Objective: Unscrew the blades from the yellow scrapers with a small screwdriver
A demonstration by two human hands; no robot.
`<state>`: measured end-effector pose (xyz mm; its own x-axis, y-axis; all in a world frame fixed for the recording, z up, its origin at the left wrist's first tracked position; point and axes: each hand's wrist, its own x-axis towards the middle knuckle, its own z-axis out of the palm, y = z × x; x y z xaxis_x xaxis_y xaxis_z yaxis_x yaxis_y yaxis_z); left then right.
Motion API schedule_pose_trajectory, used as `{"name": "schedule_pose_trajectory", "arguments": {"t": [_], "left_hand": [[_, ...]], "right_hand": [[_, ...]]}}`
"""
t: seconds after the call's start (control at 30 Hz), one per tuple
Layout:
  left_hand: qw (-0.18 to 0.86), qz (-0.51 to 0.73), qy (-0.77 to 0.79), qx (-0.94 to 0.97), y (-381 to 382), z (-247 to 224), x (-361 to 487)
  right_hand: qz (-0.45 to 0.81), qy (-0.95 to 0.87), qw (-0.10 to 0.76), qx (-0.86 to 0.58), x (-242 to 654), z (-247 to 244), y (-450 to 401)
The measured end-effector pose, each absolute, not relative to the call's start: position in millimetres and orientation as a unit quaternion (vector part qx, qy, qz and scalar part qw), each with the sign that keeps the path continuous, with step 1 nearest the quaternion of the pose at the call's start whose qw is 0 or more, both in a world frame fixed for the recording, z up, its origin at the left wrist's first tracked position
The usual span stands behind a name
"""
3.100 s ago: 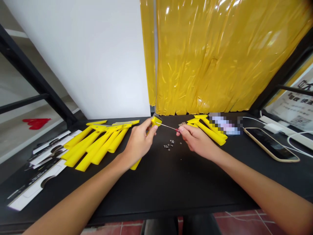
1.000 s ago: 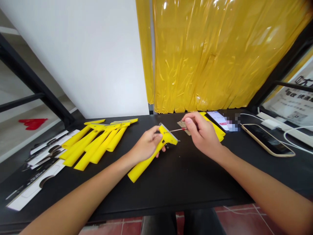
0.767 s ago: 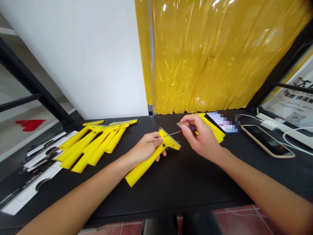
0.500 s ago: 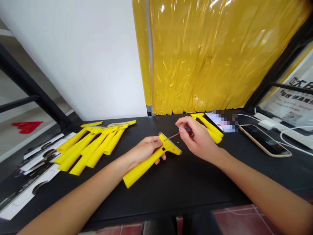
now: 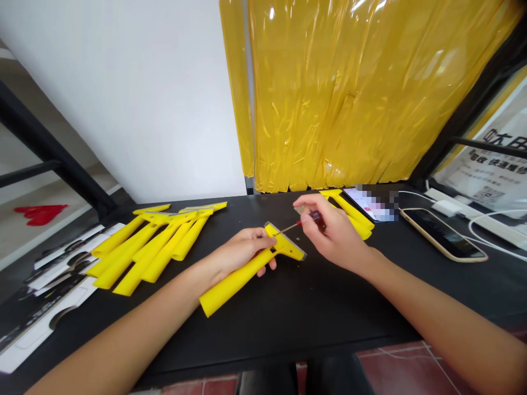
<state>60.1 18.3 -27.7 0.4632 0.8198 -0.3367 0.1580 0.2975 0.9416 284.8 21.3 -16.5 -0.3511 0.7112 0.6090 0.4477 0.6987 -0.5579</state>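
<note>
Two bare hands: both were closed on things, close together above the black table [image 5: 263, 329].
Left hand [image 5: 247, 247]: clamped around the neck of a yellow scraper [image 5: 241, 275], thumb on top, fingertips showing underneath.
Right hand [image 5: 335, 230]: thumb and fingers drawn together on the dark red handle of a screwdriver [image 5: 300, 223].
Scraper's direction: its long axis ran diagonally, handle end pointing back toward the person and left, broad head angled away into the gap between the hands.
Screwdriver's direction: the shaft slanted down leftward from the right hand, its tip at the scraper head beside the left thumb.
Forearms [image 5: 436, 307]: reached forward and inward.
Beyond the hands: more yellow scrapers [image 5: 152, 241] lay left of the left hand; a tan-edged phone [image 5: 444, 233] lay right of the right hand.
</note>
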Motion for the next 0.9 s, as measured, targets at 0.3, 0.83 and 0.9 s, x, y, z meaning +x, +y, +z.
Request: {"name": "schedule_pose_trajectory", "arguments": {"t": [0.3, 0.83, 0.9], "left_hand": [[0.569, 0.345, 0.437, 0.605, 18, -10, 54], [-0.010, 0.331, 0.439, 0.835, 32, -36, 32], [-0.049, 0.309, 0.427, 0.848, 31, -37, 31]], "right_hand": [[0.167, -0.794, 0.489, -0.320, 286, -18, 20], [0.379, -0.612, 0.605, -0.341, 285, -15, 32], [0.376, -0.611, 0.610, -0.336, 284, -15, 31]]}}
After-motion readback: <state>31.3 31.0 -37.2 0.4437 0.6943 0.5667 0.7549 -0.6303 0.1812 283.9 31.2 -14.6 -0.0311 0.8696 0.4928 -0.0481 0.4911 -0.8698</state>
